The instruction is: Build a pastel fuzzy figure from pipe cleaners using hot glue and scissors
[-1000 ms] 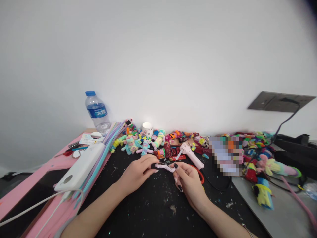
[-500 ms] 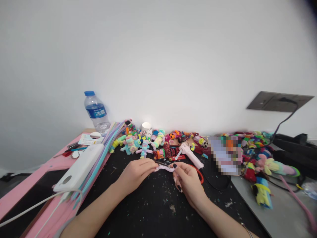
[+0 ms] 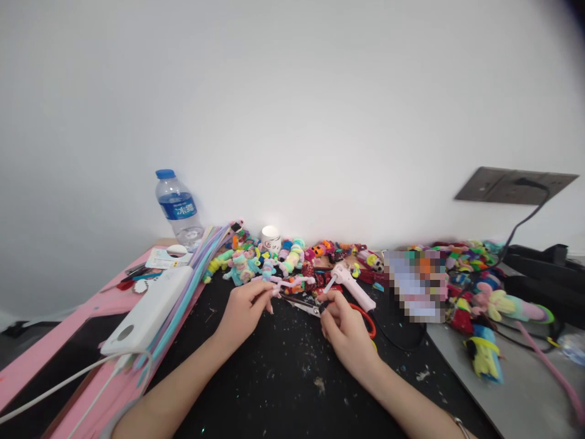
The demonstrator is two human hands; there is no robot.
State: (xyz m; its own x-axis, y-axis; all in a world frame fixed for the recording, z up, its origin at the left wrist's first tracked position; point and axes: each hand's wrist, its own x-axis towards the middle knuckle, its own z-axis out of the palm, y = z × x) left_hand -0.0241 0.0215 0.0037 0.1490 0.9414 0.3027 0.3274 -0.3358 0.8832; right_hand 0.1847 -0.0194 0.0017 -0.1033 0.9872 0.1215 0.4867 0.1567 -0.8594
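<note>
My left hand (image 3: 249,311) pinches one end of a lilac pipe cleaner (image 3: 295,282), whose bent free length points right above the mat. Beyond my right fingers lies a pair of scissors (image 3: 311,309), its blades toward the left and its orange-red handles partly hidden by that hand. My right hand (image 3: 345,326) is curled, fingertips close together beside the scissors' pivot. Whether it touches the scissors or holds something small cannot be made out. A pale pink glue gun (image 3: 354,286) lies just behind it, nozzle to the left.
Colourful fuzzy dolls (image 3: 244,265) line the wall around a paper cup (image 3: 271,239). To the left are a pipe cleaner bundle (image 3: 187,299), a white power strip (image 3: 148,311) and a water bottle (image 3: 178,207). Scraps dot the black mat (image 3: 274,390). More dolls (image 3: 487,353) lie right.
My right hand has let go of the pipe cleaner and curled beside the scissors. The pipe cleaner, still in my left hand, has risen at its free end; more of the scissors shows.
</note>
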